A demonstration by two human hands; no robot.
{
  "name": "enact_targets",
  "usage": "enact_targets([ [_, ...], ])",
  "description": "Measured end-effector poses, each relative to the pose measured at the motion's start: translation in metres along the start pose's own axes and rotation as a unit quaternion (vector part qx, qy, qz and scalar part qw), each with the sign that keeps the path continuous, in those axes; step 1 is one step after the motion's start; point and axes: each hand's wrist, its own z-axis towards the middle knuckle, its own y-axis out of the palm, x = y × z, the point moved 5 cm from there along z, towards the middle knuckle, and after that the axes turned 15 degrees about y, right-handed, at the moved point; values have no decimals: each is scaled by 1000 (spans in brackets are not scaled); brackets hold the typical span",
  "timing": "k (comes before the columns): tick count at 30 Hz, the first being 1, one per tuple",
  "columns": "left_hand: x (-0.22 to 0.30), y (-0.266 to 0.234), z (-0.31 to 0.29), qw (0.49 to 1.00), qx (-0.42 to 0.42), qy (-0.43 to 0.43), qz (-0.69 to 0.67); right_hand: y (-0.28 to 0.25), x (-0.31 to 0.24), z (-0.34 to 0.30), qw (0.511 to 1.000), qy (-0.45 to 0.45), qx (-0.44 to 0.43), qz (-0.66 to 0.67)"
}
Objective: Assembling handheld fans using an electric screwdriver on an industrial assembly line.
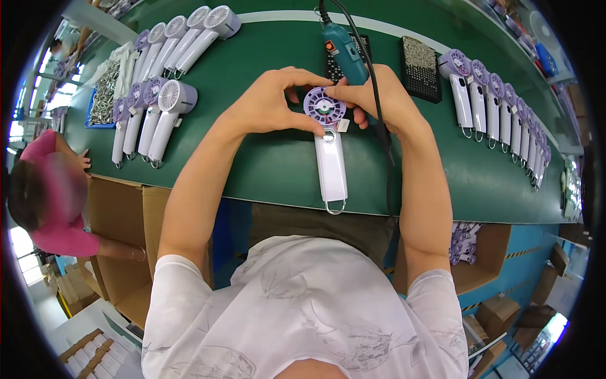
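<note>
A handheld fan [330, 161] with a white handle, a purple round head and a wire loop at its end lies in front of me. Its head shows spokes and a small coloured part inside. My left hand [268, 104] grips the head from the left, thumb at the neck and fingers at the top. From the right, my right hand [382, 101] presses its thumb on the head's upper rim, its other fingers curled and partly hidden. A teal electric screwdriver [346, 54] reaches down to my right hand, its lower part mostly covered. Its black cable [377, 95] crosses over that hand.
Several fans stand in rows at left [161, 123] and right [505, 107]. A black tray of small screws [421, 66] sits beyond my right hand. A blue bin of metal parts [104, 104] is at left. Cardboard boxes [120, 234] flank me; a person in pink [60, 196] is at left.
</note>
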Motion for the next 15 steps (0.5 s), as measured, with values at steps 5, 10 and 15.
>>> enact_targets([
  [5,-2,-4,12,999,-24,-21,-13,-4,-5,5,1000,10,-12,-15],
  [10,-5,-2,21,998,-62,13,-19,-9,-5,2,998,12,-15,-54],
  [15,-5,-3,24,996,-85,25,-20,-39,-35,-37,992,-86,89,22],
])
